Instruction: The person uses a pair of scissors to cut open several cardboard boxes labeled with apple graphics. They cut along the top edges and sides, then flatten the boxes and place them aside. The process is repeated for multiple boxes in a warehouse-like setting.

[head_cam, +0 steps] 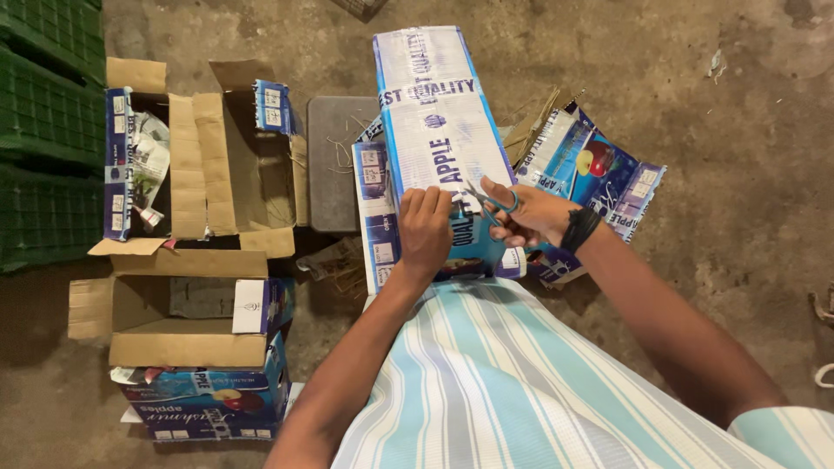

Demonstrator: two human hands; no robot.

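Closest to us, our left hand (425,227) presses flat on the taped blue-and-white apple box (439,130), standing between the opened cartons on the floor. Our right hand (532,213) has its grip closed around small scissors (488,201), tips right beside those fingers; one slip probably nicks them, or the box tips over.

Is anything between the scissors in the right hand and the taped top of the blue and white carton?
Nothing visible. The scissors in the right hand already meet the carton top at the tape. The left hand lies flat beside them, left of the blades.
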